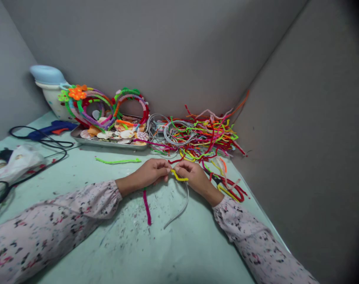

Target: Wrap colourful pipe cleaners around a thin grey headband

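Observation:
My left hand [156, 172] and my right hand [194, 175] are close together over the table, fingers pinched. Between their fingertips is a short, bent yellow pipe cleaner [181, 178], its free end sticking out toward the right palm. A grey wire [184, 207] curves down from beneath the right hand onto the table; its upper part is hidden. Below the left hand a magenta pipe cleaner [147, 207] extends toward me, with its top end out of sight. Beyond the left wrist lies a lime green pipe cleaner [118, 161].
A metal tray [114, 145] of shells holds colourful wrapped hoops [90, 106]. To its right are coiled wire [179, 134] and a heap of pipe cleaners [211, 132]. At left are a blue glue gun [51, 129], a black cord [59, 146], a plastic bag [22, 159] and a lidded bin [53, 96].

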Demonstrator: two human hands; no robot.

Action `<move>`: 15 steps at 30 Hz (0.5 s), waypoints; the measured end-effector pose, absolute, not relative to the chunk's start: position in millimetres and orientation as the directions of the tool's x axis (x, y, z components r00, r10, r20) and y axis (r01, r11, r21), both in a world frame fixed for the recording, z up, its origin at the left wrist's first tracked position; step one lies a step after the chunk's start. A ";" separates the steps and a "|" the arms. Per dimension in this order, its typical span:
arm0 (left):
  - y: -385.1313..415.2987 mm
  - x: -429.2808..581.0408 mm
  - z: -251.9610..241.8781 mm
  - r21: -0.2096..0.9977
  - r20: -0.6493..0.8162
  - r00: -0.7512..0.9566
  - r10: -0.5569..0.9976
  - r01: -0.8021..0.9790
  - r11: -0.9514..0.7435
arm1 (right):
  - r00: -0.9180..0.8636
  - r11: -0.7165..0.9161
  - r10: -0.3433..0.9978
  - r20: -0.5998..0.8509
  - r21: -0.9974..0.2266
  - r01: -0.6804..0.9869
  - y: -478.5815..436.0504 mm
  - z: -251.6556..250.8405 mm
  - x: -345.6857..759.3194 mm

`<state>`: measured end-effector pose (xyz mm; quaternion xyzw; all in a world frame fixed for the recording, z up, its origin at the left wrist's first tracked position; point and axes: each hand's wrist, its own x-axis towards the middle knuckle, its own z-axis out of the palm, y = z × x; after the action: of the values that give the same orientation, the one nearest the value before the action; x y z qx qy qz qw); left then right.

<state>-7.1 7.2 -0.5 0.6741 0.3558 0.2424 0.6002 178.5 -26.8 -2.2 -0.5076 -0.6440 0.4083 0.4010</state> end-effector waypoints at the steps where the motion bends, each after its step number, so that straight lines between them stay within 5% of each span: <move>1: 7.2 -7.1 -0.9 0.983 -0.096 0.628 0.772 0.180 -0.024 | -0.159 0.148 0.982 0.100 -0.932 0.331 -26.8 -2.3 178.4; 15: 7.0 -7.4 -1.8 0.992 -0.075 0.642 0.763 0.128 -0.011 | -0.198 0.039 0.980 -0.021 -0.955 0.296 -27.1 0.1 178.1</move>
<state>-7.4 7.0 -1.8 0.6629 0.3361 0.2569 0.6177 178.1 -27.1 0.1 -0.5148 -0.6194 0.4642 0.3685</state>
